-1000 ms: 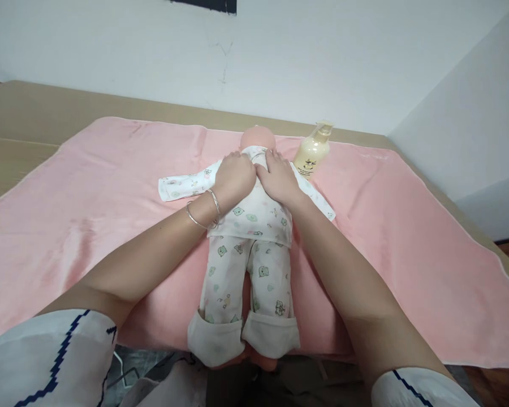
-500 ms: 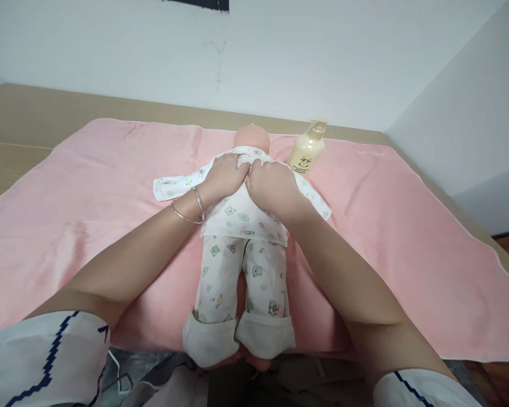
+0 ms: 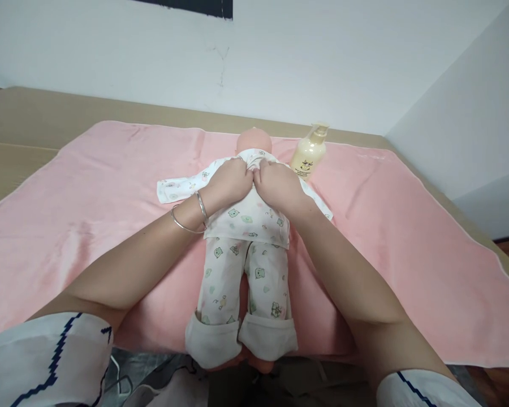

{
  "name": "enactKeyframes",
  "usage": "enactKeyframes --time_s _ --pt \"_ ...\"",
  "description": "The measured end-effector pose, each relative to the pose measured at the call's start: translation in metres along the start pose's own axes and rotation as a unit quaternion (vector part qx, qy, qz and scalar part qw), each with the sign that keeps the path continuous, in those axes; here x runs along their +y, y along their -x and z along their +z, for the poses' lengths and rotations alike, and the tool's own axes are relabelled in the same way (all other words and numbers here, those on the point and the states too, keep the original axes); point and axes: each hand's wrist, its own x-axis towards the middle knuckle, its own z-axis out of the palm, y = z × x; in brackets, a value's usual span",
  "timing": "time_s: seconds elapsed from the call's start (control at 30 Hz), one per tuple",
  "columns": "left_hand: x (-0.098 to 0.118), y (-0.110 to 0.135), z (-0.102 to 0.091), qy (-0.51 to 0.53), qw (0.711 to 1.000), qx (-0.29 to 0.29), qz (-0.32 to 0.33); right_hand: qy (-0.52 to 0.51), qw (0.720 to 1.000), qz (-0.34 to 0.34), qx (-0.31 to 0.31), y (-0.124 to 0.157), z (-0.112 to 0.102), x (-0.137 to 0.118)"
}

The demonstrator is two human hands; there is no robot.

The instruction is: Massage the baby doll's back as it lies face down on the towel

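A baby doll lies stretched out with its bald head (image 3: 254, 139) away from me, and no face shows. It wears a white printed shirt (image 3: 246, 221) and matching trousers (image 3: 266, 282) with turned-up cuffs. My left hand (image 3: 233, 182), below a wrist with silver bangles, rests on the upper part of the shirt with its fingers curled in. Right beside it, almost touching, my right hand (image 3: 279, 186) is closed in the same way. Between the two hands the shirt cloth is gathered into creases, pinched by the fingers. The fingertips are partly hidden.
A pink sheet (image 3: 398, 243) lies under the doll on a tan table (image 3: 68, 110). Near the doll's head, on the right, stands a yellowish pump bottle (image 3: 307, 155). White walls (image 3: 305, 62) border the far side and the right. The doll's feet reach the near edge.
Both hands have curled more tightly, and the left thumb and fingers have drawn in. The shirt creases more between them. The whole view has shifted slightly.
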Motion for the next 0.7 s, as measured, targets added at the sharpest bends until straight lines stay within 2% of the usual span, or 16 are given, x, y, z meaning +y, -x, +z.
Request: enactKeyframes --time_s 0.13,0.3,0.4,0.53,0.63,0.7 --pt "-0.013 -0.013 0.003 0.030 1.000 -0.001 -0.001 0.030 0.999 -0.024 0.006 0.011 -0.010 -0.014" --pt "-0.023 -0.020 0.012 0.043 0.998 0.015 0.038 -0.024 1.000 -0.012 0.004 0.009 -0.011 -0.012" --pt "-0.018 -0.015 0.012 0.006 0.998 0.023 0.052 -0.078 0.997 0.001 0.018 -0.001 0.001 0.000" --pt "-0.001 0.001 -0.001 -0.030 0.999 -0.013 0.003 -0.113 0.993 0.006 0.021 -0.015 0.017 0.016" --pt "0.007 0.008 -0.011 -0.018 0.998 -0.057 -0.024 -0.123 0.992 -0.002 0.021 -0.018 0.019 0.023" --pt "0.006 0.006 -0.012 0.011 0.998 -0.050 -0.026 -0.114 0.993 -0.003 0.021 -0.015 0.016 0.023"
